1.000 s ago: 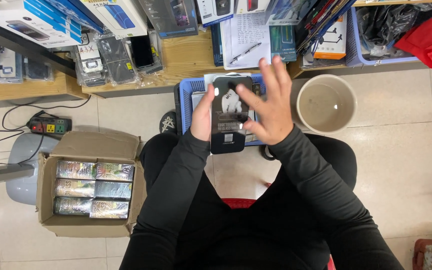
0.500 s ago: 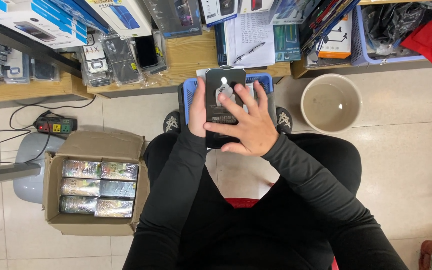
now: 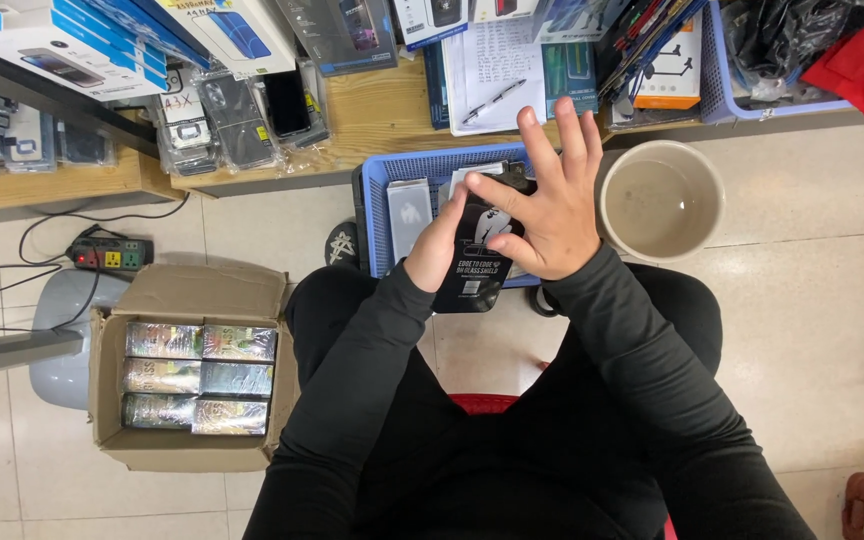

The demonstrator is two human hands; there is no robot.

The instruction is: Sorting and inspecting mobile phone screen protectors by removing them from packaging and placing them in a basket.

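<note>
I sit on a red stool in black sleeves, looking down at my lap. My left hand grips the left edge of a flat black package with white print. My right hand lies over the package's top right, fingers spread and pointing up. The package hangs above the near rim of a blue plastic basket on the floor, which holds more flat packets.
A beige bucket stands right of the basket. An open cardboard box of shiny packs sits at my left, beside a grey stool and a power strip. Wooden shelves with boxed goods run along the top.
My right hand pressed down over the package, then lifted and spread its fingers again. The package and both hands shifted a little over the basket.
</note>
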